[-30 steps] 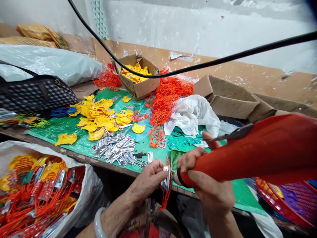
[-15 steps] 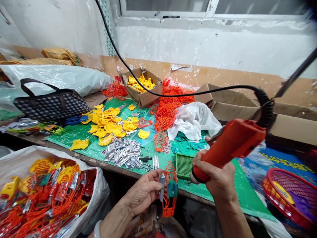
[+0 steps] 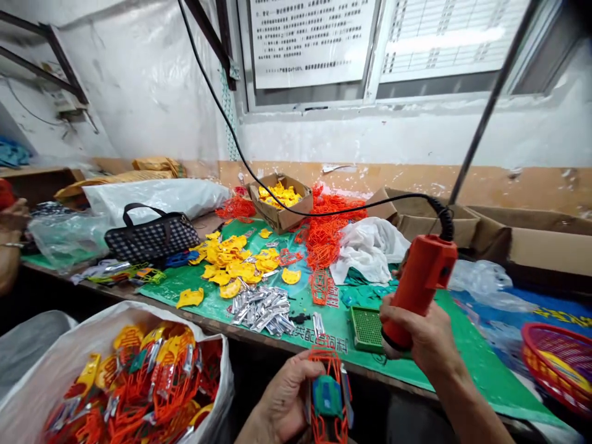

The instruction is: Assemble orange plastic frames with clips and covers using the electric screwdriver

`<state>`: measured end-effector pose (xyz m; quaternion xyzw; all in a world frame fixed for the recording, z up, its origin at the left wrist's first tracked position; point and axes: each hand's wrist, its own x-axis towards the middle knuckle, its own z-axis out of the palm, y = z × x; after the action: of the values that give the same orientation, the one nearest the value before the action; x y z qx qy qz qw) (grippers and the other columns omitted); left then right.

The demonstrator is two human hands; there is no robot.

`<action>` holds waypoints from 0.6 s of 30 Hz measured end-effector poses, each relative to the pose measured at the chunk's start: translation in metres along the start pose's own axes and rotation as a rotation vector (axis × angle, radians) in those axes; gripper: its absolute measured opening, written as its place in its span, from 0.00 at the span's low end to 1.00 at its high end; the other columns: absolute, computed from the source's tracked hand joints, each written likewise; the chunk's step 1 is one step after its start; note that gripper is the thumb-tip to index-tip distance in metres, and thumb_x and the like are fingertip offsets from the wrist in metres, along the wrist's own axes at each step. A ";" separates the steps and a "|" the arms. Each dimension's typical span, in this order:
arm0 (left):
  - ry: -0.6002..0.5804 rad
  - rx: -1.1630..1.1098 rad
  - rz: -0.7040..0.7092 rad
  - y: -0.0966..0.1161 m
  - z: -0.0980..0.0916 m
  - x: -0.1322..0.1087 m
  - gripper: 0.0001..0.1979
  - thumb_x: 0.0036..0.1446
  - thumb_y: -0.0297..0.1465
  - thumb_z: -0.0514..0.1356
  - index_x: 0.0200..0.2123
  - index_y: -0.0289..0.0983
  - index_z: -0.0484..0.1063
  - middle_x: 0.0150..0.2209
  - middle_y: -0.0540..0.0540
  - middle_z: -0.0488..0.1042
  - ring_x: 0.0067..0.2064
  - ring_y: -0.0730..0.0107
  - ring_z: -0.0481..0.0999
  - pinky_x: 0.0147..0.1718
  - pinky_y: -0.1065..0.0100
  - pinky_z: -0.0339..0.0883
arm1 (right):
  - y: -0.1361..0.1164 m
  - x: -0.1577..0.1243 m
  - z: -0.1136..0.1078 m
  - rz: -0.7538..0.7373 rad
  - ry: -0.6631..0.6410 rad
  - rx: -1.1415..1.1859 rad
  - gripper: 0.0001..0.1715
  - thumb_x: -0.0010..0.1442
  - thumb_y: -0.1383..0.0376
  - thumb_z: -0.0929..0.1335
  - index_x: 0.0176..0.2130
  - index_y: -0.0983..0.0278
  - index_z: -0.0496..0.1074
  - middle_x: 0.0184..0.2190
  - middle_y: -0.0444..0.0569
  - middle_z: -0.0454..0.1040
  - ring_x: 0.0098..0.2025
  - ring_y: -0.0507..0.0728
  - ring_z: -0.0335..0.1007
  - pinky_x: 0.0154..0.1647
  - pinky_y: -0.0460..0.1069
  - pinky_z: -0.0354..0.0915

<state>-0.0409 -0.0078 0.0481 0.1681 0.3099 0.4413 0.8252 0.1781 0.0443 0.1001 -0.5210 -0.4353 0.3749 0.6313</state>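
In my left hand, low in the middle, is an orange-red plastic frame part, its fingers closed round the left side. A teal block sits in the frame, and a silvery strip shows at its right edge. My right hand is wrapped round a red electric screwdriver, held upright with its tip low and apart from the frame. Close to the tool's tip stands a green mesh tray. Loose silver strips and yellow shell parts lie farther left on the bench.
A white sack of assembled parts stands at left. Behind are a carton of yellow parts, tangled orange frames, a white bag and a checked handbag. The screwdriver's cable hangs across. Another person's arm shows far left.
The view has tilted up and turned left. My left hand has brought the frame lower, its teal block now facing me. The screwdriver has swung from slanted to nearly upright.
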 end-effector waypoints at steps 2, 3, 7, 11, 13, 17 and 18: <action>0.013 -0.004 0.020 0.003 -0.007 -0.007 0.11 0.41 0.25 0.67 0.32 0.31 0.78 0.29 0.45 0.79 0.28 0.67 0.77 0.30 0.65 0.72 | -0.002 0.012 0.003 -0.070 0.038 -0.031 0.19 0.39 0.60 0.77 0.30 0.65 0.72 0.24 0.44 0.73 0.24 0.54 0.66 0.23 0.49 0.63; 0.016 -0.004 0.026 0.005 -0.011 -0.010 0.10 0.42 0.26 0.67 0.32 0.31 0.78 0.29 0.45 0.79 0.28 0.67 0.77 0.30 0.66 0.72 | -0.003 0.019 0.005 -0.096 0.059 -0.044 0.20 0.39 0.59 0.77 0.31 0.65 0.71 0.25 0.44 0.72 0.24 0.54 0.66 0.23 0.49 0.63; 0.063 -0.029 0.048 0.008 -0.030 -0.021 0.10 0.43 0.27 0.68 0.32 0.31 0.78 0.28 0.45 0.80 0.26 0.68 0.77 0.28 0.66 0.73 | -0.004 0.046 0.012 -0.137 0.133 -0.080 0.23 0.38 0.59 0.77 0.32 0.64 0.68 0.25 0.43 0.70 0.23 0.53 0.64 0.22 0.49 0.61; 0.130 -0.046 0.066 0.014 -0.039 -0.023 0.13 0.42 0.28 0.69 0.34 0.31 0.77 0.27 0.46 0.79 0.25 0.67 0.77 0.28 0.65 0.73 | 0.000 0.065 0.016 -0.161 0.171 -0.149 0.23 0.38 0.59 0.76 0.32 0.63 0.67 0.24 0.41 0.68 0.23 0.53 0.64 0.24 0.49 0.61; 0.129 -0.048 0.072 0.018 -0.038 -0.021 0.12 0.42 0.28 0.70 0.33 0.31 0.77 0.27 0.47 0.79 0.26 0.67 0.77 0.28 0.65 0.73 | 0.001 0.072 0.016 -0.174 0.184 -0.196 0.22 0.39 0.58 0.76 0.32 0.64 0.66 0.23 0.41 0.68 0.23 0.53 0.64 0.24 0.49 0.61; 0.082 -0.031 0.086 0.020 -0.030 -0.012 0.11 0.43 0.28 0.69 0.33 0.32 0.76 0.26 0.48 0.77 0.24 0.70 0.75 0.27 0.66 0.73 | -0.001 0.081 0.010 -0.232 0.217 -0.321 0.22 0.41 0.56 0.75 0.33 0.65 0.67 0.24 0.42 0.68 0.24 0.54 0.65 0.25 0.50 0.63; 0.073 -0.020 0.085 0.018 -0.029 -0.009 0.11 0.44 0.28 0.69 0.33 0.32 0.76 0.26 0.48 0.77 0.23 0.70 0.75 0.27 0.66 0.73 | 0.000 0.081 0.008 -0.257 0.233 -0.358 0.23 0.42 0.55 0.75 0.35 0.65 0.68 0.25 0.43 0.69 0.25 0.55 0.65 0.26 0.50 0.64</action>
<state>-0.0753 -0.0050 0.0398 0.1565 0.3279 0.4849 0.7956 0.1977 0.1219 0.1140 -0.6047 -0.4816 0.1460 0.6173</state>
